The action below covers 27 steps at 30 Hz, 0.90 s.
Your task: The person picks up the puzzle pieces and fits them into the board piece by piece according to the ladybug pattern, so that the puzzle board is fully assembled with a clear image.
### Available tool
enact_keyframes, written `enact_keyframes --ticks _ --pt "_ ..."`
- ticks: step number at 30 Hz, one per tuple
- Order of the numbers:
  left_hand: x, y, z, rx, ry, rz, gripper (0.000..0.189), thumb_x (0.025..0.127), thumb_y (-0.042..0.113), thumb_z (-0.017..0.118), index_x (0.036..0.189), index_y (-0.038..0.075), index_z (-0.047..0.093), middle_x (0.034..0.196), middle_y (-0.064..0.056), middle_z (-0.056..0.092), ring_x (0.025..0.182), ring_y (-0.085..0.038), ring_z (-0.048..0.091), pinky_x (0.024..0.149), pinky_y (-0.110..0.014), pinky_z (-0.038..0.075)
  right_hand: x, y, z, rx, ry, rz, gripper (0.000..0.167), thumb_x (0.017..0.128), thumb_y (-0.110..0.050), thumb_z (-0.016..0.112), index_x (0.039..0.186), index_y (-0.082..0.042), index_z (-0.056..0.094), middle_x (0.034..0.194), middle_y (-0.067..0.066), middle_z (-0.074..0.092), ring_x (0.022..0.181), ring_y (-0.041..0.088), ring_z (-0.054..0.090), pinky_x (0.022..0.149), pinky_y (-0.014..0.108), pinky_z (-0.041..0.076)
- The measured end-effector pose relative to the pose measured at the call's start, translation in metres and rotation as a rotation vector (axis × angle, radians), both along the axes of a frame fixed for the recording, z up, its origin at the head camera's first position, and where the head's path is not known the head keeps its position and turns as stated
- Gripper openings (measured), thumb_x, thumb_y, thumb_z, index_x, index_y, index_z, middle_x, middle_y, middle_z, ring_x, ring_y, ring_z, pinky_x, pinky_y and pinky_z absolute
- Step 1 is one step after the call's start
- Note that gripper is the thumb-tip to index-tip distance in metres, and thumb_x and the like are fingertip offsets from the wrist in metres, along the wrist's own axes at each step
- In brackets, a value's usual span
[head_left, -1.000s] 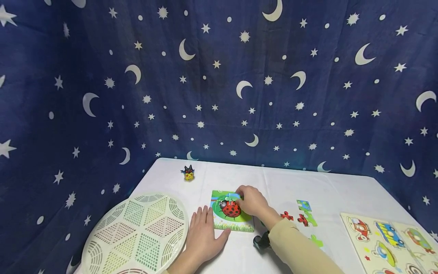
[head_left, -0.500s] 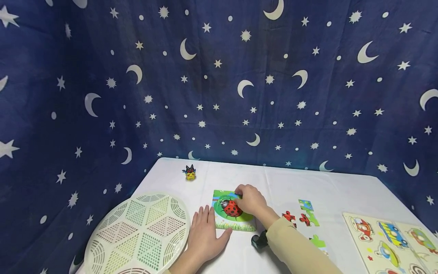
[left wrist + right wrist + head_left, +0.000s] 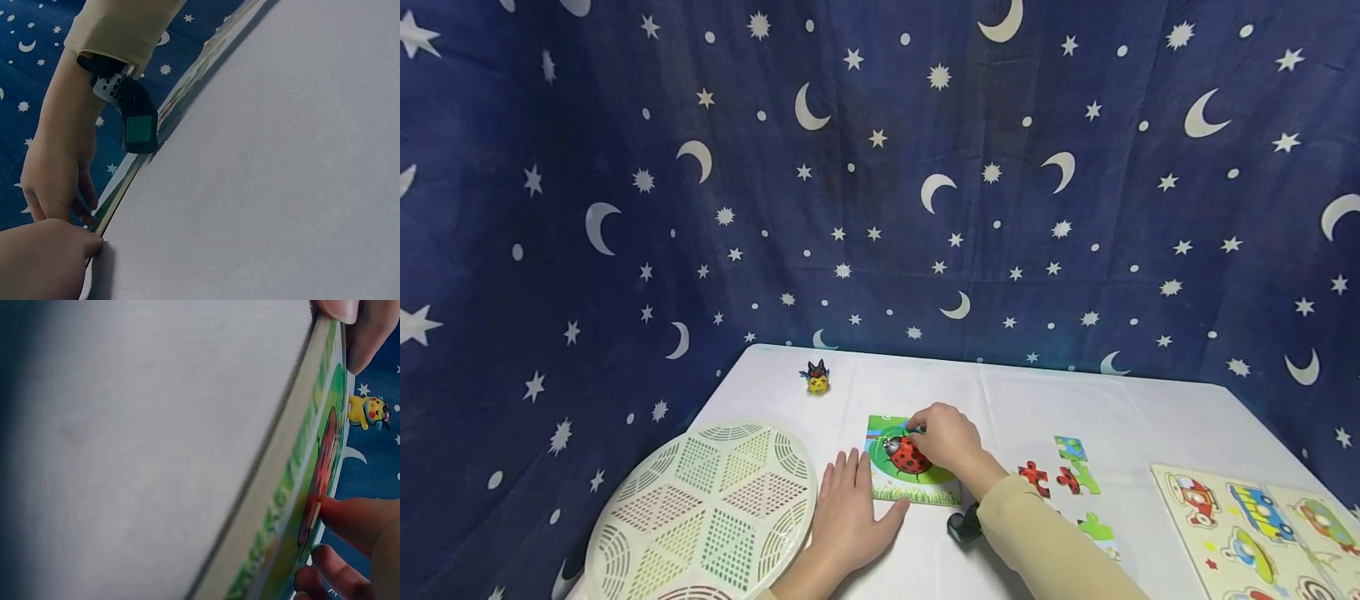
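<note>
A square ladybug jigsaw puzzle [image 3: 917,493] lies on the white table in a shallow wooden board. My left hand [image 3: 847,521] rests flat at its left side, fingers straight, with the thumb near the lower left corner. Over the puzzle's upper right part, my right hand [image 3: 950,442] pinches a ladybug piece [image 3: 317,515]; in the right wrist view the piece's pale edge stands slightly proud under the thumb. The fingers hide much of that piece. Loose red pieces [image 3: 1033,478] and green pieces [image 3: 1096,528] lie to the right.
A round patterned white basket lid [image 3: 700,508] fills the left front. Behind stands a small yellow figure [image 3: 817,379]. At the right lies a wooden vehicle puzzle board [image 3: 1217,533]. A starry blue curtain [image 3: 880,183] hangs behind the table.
My right hand has shifted slightly left over the puzzle, its fingertips now nearer the ladybug's back. The left hand has stayed in place beside the puzzle.
</note>
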State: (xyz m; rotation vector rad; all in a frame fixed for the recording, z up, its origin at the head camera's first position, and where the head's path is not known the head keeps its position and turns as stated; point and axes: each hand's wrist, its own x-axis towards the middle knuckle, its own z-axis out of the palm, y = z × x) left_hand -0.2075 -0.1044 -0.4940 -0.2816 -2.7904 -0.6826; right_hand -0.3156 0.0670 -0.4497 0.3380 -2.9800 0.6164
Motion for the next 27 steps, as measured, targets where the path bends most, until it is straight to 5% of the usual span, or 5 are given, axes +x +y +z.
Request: enact_keyframes --ticks 16,27 --pt "-0.002 0.0 0.0 0.002 0.009 0.006 0.09 0.091 0.058 0.065 0.144 -0.013 0.047 0.149 -0.031 0.046 0.144 -0.048 0.035 0.119 -0.057 0.024 0.0 0.004 -0.002 -0.056 0.012 -0.018 0.019 0.087 -0.03 0.084 0.101 -0.019 0.078 0.09 0.0 0.068 0.082 0.018 0.062 0.071 0.04 0.056" --pt "-0.001 0.0 0.0 0.006 0.014 0.012 0.092 0.091 0.058 0.066 0.145 -0.013 0.046 0.149 -0.032 0.045 0.144 -0.049 0.035 0.119 -0.058 0.024 0.008 0.026 0.006 -0.107 0.023 -0.009 0.004 0.092 -0.025 0.077 0.094 -0.021 0.078 0.086 -0.005 0.067 0.08 0.016 0.06 0.071 0.041 0.053"
